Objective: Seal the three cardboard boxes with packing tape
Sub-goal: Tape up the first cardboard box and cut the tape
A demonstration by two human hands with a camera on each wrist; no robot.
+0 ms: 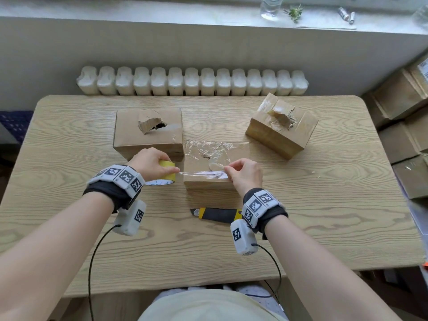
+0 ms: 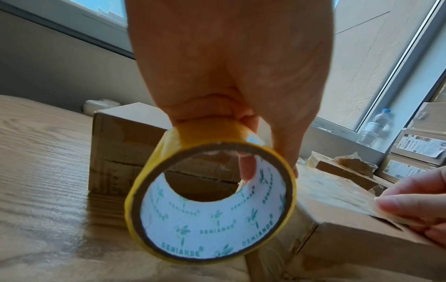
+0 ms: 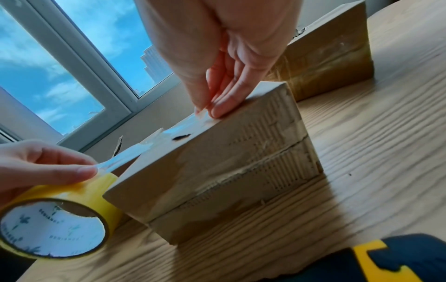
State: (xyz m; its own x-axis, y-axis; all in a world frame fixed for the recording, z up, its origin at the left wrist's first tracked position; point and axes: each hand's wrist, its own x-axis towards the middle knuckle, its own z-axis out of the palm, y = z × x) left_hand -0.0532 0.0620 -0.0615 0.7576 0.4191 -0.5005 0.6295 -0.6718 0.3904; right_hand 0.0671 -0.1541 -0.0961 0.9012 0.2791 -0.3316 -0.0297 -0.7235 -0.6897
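Three cardboard boxes stand on the wooden table: a torn one at back left, one wrapped in crinkled clear tape in the middle, and a torn one at back right. My left hand grips the yellow tape roll just left of the middle box. From the roll a clear strip stretches across that box's near top edge. My right hand pinches the strip's free end there. The right wrist view shows the pinch at the top of the middle box.
A yellow and black utility knife lies on the table in front of the middle box, under my right wrist. More cartons are stacked off the table's right side. A radiator runs behind the table, below a sill holding a bottle.
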